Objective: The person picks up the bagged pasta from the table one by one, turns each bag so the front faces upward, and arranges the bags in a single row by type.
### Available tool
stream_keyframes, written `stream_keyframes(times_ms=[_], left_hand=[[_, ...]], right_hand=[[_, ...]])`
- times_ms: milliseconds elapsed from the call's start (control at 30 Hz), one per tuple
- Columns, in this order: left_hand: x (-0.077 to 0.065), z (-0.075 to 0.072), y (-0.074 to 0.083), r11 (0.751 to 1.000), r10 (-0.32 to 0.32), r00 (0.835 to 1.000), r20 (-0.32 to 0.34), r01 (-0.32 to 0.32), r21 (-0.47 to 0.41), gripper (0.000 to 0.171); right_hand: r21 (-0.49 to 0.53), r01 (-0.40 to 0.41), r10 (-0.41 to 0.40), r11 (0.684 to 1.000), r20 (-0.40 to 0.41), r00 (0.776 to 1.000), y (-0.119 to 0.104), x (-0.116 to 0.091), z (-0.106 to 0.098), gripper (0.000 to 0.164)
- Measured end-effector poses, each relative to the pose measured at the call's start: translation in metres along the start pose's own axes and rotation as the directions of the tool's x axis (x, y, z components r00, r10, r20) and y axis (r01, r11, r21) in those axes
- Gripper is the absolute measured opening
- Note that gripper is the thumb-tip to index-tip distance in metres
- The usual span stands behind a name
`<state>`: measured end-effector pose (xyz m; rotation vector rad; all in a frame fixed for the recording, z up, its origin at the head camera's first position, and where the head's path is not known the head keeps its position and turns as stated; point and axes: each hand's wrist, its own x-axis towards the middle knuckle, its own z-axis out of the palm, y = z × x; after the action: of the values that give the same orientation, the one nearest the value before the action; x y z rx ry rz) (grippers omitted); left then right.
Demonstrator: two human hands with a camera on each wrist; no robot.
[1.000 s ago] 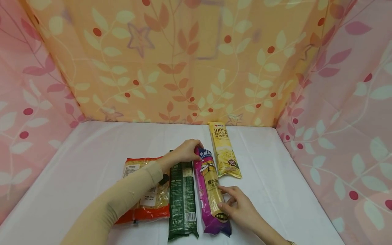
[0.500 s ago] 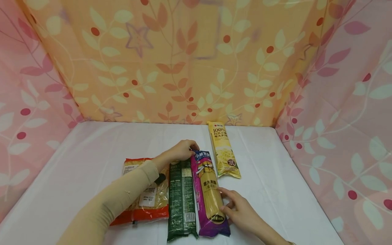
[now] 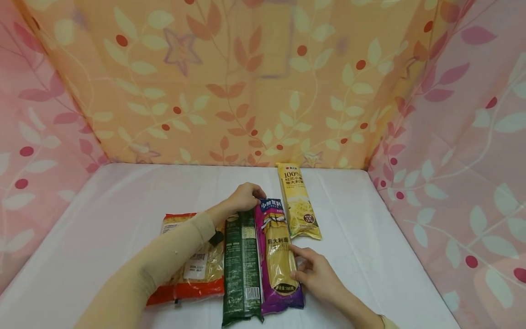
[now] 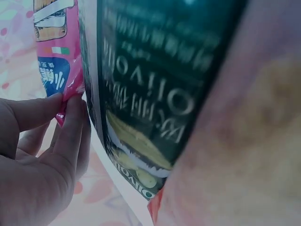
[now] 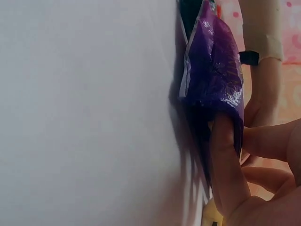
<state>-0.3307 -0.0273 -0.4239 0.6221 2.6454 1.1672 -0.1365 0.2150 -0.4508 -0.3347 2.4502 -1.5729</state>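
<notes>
A purple spaghetti pack (image 3: 279,256) with a clear gold window lies lengthwise on the white table. My left hand (image 3: 245,197) pinches its far top-left corner; in the left wrist view, the thumb and fingers (image 4: 70,136) close on the pink end of the wrapper. At the pack's right edge, my right hand (image 3: 320,276) holds the lower half between thumb and fingers. The right wrist view shows the purple end (image 5: 214,70) raised edge-on beside these fingers. Close along its left side is a dark green spaghetti pack (image 3: 242,269), its top partly behind my left hand.
Left of the green pack lies a red-edged clear pasta bag (image 3: 197,288), partly covered by my left sleeve (image 3: 152,260). A yellow pasta pack (image 3: 300,201) lies farther back on the right. Floral cloth walls (image 3: 230,82) border the white table (image 3: 361,219) at back and sides.
The purple pack has turned its front more upward and lies straighter, nearer the green pack. Since half a second ago it has slid slightly away from me. Both hands stay on it.
</notes>
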Motion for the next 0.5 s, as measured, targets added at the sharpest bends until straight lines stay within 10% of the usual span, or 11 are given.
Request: stream_keyframes(times_ms=[500], left_hand=[[0.068,-0.026,-0.009,0.980,-0.126,0.976,-0.176,0.094,-0.177,0.025]], right_hand=[[-0.110,0.026,-0.040,0.994,-0.131,0.991,-0.018,0.077,-0.021,0.066]])
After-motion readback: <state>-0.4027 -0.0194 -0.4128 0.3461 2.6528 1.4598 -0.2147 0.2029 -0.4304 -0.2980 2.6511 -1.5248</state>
